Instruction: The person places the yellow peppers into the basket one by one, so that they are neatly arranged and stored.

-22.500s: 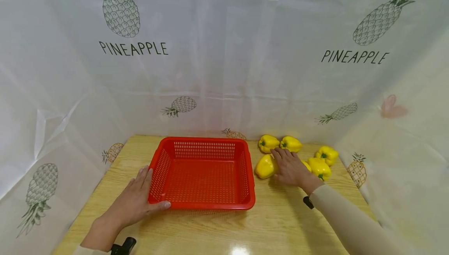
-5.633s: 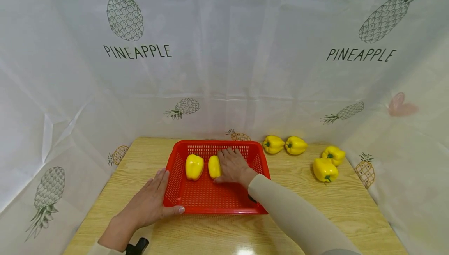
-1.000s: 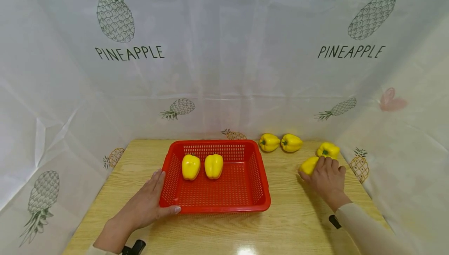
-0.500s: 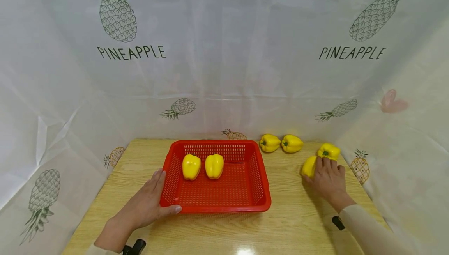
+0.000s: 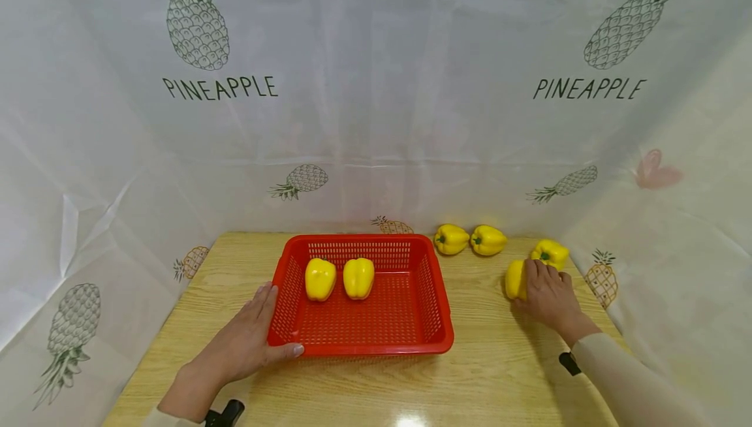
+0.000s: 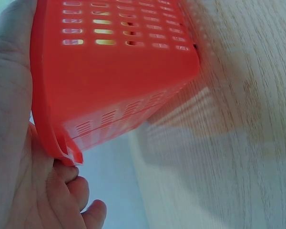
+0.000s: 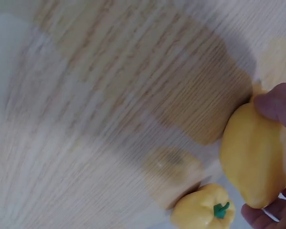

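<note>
My right hand [image 5: 550,294] grips a yellow bell pepper [image 5: 516,280] at the right of the table, covering its right side. In the right wrist view, the thumb lies on one end of this pepper [image 7: 252,155] and fingertips show at the other. Just behind it sits another yellow bell pepper [image 5: 549,253] with a green stem. My left hand [image 5: 237,335] rests against the near left corner of a red plastic basket [image 5: 361,350], thumb along the front rim and fingers straight along the left side. Inside the basket, two yellow bell peppers [image 5: 320,279] lie side by side.
Two more yellow bell peppers [image 5: 452,239] lie by the back edge of the wooden table [image 5: 482,362], right of the basket. A white sheet [image 5: 376,113] printed with pineapples hangs behind the table and along both sides.
Two peppers have gone from the table into the basket since the oldest frame. My right hand has left the basket for the right-hand pepper, which has turned slightly. My left hand stays at the corner.
</note>
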Demonstrator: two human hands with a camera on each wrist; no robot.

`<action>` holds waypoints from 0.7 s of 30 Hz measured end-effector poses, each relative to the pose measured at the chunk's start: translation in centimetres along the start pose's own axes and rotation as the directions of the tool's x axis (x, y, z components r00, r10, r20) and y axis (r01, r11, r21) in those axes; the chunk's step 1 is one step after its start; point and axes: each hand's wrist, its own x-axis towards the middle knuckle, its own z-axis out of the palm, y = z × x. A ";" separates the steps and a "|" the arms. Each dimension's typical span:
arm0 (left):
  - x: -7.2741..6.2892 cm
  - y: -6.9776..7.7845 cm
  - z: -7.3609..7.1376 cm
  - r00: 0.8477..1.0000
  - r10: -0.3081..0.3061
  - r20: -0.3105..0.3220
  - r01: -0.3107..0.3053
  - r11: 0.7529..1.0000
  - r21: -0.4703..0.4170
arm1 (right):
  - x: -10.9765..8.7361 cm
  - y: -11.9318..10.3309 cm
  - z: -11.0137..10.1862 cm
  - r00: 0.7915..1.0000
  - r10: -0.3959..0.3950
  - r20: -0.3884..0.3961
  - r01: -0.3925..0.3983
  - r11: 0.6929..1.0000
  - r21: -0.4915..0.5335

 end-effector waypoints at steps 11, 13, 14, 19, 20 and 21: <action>-0.1 0.1 0.0 1.000 -0.008 0.005 0.008 1.000 -0.012 | 0.1 -0.1 -0.1 1.000 -0.011 -0.002 0.011 1.000 -0.001; -0.1 0.1 0.0 1.000 -0.012 0.006 0.012 1.000 -0.011 | 0.2 -0.1 0.0 1.000 -0.005 0.002 0.005 1.000 0.004; -0.1 0.1 0.0 1.000 -0.013 0.007 0.013 1.000 -0.009 | 0.2 -0.1 0.1 1.000 -0.003 0.007 0.003 1.000 0.003; -0.1 0.2 -0.1 1.000 -0.010 0.011 0.010 1.000 -0.001 | 0.2 -0.1 0.3 1.000 -0.005 0.008 0.005 1.000 -0.018; -0.1 0.2 -0.1 1.000 -0.010 0.011 0.010 1.000 0.000 | 0.2 -0.1 0.3 1.000 -0.007 0.003 0.007 1.000 -0.022; -0.1 0.2 -0.1 1.000 -0.008 0.011 0.008 1.000 0.002 | 0.2 0.0 0.3 1.000 -0.011 -0.005 0.010 1.000 -0.025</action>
